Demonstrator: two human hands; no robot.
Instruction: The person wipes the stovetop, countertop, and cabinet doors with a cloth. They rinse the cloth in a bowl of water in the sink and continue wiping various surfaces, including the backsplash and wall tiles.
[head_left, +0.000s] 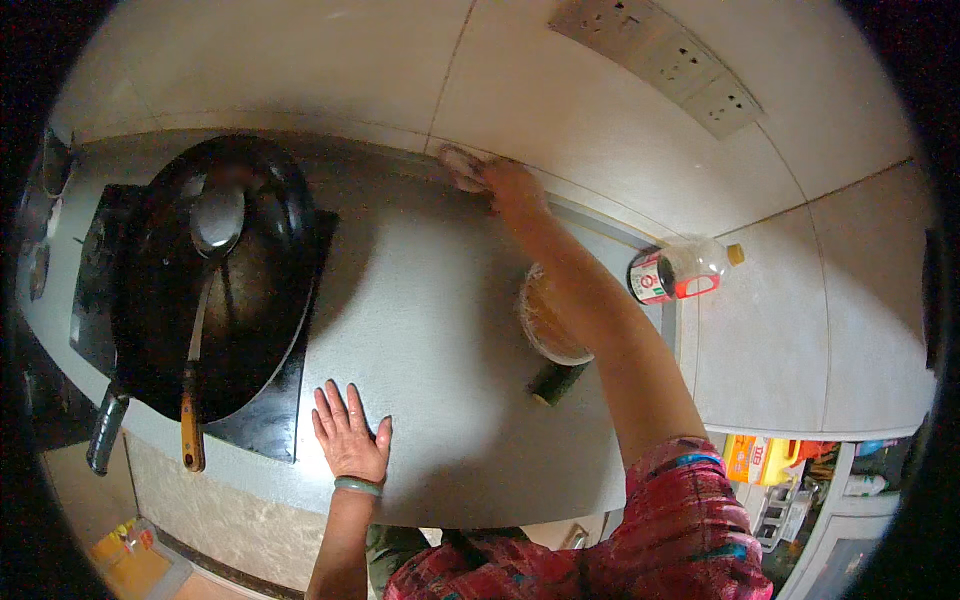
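My left hand (349, 441) lies flat on the grey countertop (420, 330), fingers spread, with a green bangle (358, 486) at its wrist. It rests just right of a black cooktop (279, 427). My right hand (511, 187) reaches to the back edge of the counter, where the tiled wall (360, 67) begins. In it is a crumpled pale cloth (460, 166), blurred and pressed against that back edge. Under my right forearm stands a bowl covered in cling film (551, 322), partly hidden by the arm. Close beside it lies a short dark green piece (553, 384), perhaps a vegetable.
A black wok (247, 352) sits on the cooktop with a metal ladle (217, 221) in it; the wok's handle (109, 431) juts past the front edge. A yellow-capped bottle (686, 274) stands at the right back corner. Sockets (679, 67) line the wall.
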